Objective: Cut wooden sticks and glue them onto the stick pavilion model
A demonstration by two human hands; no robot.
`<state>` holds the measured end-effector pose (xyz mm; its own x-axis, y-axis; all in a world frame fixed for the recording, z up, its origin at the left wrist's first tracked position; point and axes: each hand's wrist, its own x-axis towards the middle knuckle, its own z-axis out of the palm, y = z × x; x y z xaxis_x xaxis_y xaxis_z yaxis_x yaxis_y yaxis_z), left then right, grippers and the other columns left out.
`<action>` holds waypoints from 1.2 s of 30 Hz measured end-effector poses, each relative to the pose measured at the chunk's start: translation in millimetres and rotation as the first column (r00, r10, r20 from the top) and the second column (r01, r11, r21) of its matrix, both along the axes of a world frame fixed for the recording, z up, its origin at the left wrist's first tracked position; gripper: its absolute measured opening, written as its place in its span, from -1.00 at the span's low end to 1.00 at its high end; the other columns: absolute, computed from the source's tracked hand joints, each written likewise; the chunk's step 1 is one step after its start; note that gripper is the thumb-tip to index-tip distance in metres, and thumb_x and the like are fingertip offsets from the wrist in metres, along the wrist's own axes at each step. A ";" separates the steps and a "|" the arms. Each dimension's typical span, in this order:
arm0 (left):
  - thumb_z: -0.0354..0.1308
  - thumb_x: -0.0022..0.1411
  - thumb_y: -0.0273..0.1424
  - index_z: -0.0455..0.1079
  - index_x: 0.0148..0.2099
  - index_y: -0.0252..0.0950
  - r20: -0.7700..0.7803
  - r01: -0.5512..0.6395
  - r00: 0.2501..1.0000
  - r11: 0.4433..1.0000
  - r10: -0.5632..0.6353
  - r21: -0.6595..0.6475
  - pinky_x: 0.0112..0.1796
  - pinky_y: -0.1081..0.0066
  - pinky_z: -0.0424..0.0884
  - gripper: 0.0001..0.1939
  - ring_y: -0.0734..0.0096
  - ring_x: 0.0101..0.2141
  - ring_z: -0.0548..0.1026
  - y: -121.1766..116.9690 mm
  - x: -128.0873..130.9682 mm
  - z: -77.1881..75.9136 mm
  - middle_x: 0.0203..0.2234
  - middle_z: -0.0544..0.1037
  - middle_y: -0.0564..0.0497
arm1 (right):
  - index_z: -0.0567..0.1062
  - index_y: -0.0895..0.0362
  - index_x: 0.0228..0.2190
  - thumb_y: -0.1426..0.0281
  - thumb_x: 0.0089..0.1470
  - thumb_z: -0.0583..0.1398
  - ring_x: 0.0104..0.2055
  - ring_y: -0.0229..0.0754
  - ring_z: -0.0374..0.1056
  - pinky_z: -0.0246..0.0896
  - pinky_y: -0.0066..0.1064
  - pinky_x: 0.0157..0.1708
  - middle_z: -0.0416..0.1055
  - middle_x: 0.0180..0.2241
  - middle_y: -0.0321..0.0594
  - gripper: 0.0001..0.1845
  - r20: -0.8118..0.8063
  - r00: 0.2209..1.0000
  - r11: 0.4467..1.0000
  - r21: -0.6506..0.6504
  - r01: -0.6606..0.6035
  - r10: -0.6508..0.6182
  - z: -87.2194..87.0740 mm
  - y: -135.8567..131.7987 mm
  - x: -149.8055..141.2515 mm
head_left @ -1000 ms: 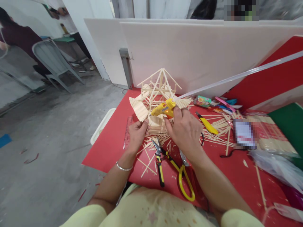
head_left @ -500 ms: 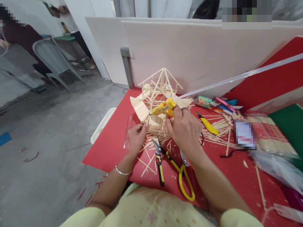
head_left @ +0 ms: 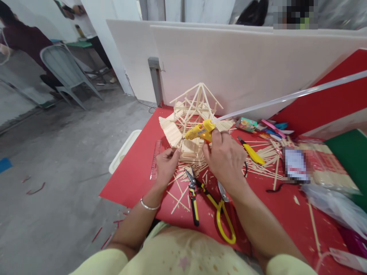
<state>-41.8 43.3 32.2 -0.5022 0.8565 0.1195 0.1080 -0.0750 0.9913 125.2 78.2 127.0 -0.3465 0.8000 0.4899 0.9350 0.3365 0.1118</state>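
Note:
My right hand (head_left: 226,156) is wrapped round a yellow hot glue gun (head_left: 200,131), its nozzle pointing left and down at the model. A long clear glue stick (head_left: 292,94) runs out of its back toward the upper right. The model (head_left: 169,130) is a small building of thin wooden sticks, with an open pointed roof frame and slatted panels. At its front left, my left hand (head_left: 166,164) has thumb and fingers pinched together by the stacked-stick front part (head_left: 189,151). Whatever lies between those fingertips is too small to make out.
Pliers (head_left: 193,198), yellow-handled scissors (head_left: 222,221) and loose sticks lie near me on the red table (head_left: 129,172). A clear ruler (head_left: 156,158) is at left, a yellow cutter knife (head_left: 252,151) at right. Packed sticks (head_left: 329,164) lie farther right. White boards (head_left: 229,65) stand behind.
The view has shifted very slightly. Both hands and the glue gun keep nearly the same place at the model.

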 end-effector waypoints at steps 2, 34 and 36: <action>0.25 0.20 -0.14 0.49 -0.49 -0.28 0.007 -0.003 1.000 1.000 0.003 0.008 -0.54 0.48 0.20 -0.66 0.51 -0.60 0.31 0.9 0.7 2.3 -0.67 0.42 0.09 | 0.28 0.23 0.12 0.28 0.28 0.05 -0.29 -0.12 0.30 -0.05 -0.32 -0.38 0.40 -0.17 -0.04 -0.56 -0.007 1.000 1.000 -0.004 -0.002 0.002 0.1 0.2 -0.2; 0.25 0.20 -0.12 0.42 -0.54 -0.31 -0.001 -0.011 1.000 1.000 0.011 0.021 -0.56 0.49 0.16 -0.59 0.54 -0.62 0.28 1.1 -0.8 -1.2 -0.70 0.37 0.10 | 0.31 0.22 0.09 0.28 0.28 0.06 -0.32 -0.14 0.29 -0.08 -0.29 -0.37 0.42 -0.20 -0.12 -0.58 0.020 0.999 1.000 0.003 -0.027 0.027 -4.2 -5.3 4.7; 0.25 0.21 -0.13 0.42 -0.54 -0.31 -0.013 -0.010 1.000 0.999 0.010 0.030 -0.56 0.49 0.16 -0.59 0.54 -0.62 0.27 0.7 -1.2 -1.8 -0.69 0.37 0.10 | 0.31 0.21 0.09 0.28 0.28 0.06 -0.32 -0.14 0.29 -0.09 -0.30 -0.37 0.42 -0.20 -0.13 -0.59 0.019 0.999 0.999 0.000 -0.034 0.034 -4.3 -6.2 5.0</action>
<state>-43.0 44.0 30.4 -0.5087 0.8474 0.1519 0.1217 -0.1038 0.9871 130.2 72.0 122.8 -0.3827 0.7872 0.4835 0.9207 0.3681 0.1295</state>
